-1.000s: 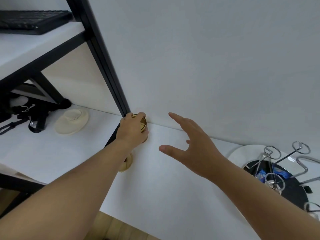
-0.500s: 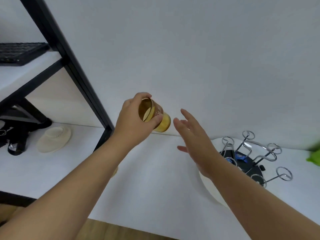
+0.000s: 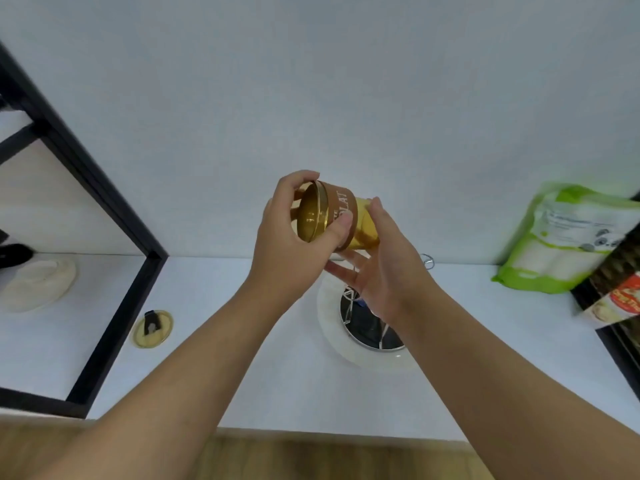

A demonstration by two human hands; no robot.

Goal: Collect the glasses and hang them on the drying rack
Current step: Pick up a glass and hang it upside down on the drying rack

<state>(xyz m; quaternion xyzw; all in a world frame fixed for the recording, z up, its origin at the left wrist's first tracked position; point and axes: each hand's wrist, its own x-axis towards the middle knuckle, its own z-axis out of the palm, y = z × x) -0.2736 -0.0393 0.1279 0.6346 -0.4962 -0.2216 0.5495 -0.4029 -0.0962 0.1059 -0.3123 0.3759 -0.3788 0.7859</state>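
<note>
Left hand (image 3: 287, 237) grips the glass (image 3: 332, 216) on its side w/ mouth facing left, right hand (image 3: 377, 265) open under its base, rack (image 3: 367, 327) right below both.

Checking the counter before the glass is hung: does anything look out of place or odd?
Nothing spilled or broken. One loose piece: a yellow lid lies alone on the counter by the black frame, apart from the amber glass held in both hands.

glass (image 3: 341, 216): amber, brown lettered band, tipped on its side, mouth leftward, held in the air.
drying rack (image 3: 367, 322): chrome base on white plate, largely hidden, below the glass.
</note>
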